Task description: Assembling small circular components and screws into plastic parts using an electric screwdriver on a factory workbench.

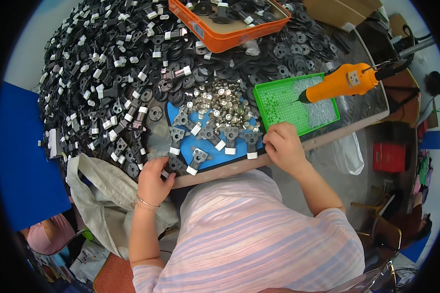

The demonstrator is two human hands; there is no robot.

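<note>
At the table's front edge, my left hand [154,183] has its thumb and fingers closed round the white end of a black plastic part [175,163]. My right hand [284,148] is by the near left corner of a green tray [303,130], fingers curled together; what they hold, if anything, is hidden. Between the hands, several similar black parts with white ends [198,158] lie on a blue mat [217,159]. Behind them is a heap of small silver metal pieces [225,102]. The tray holds small silver screws [322,113].
A large pile of black and white parts [98,78] covers the table's left and back. An orange bin [220,43] stands on it. An orange electric screwdriver [342,82] hangs over the tray. A pale cloth bag [100,190] is beside my left arm. Other people sit at both sides.
</note>
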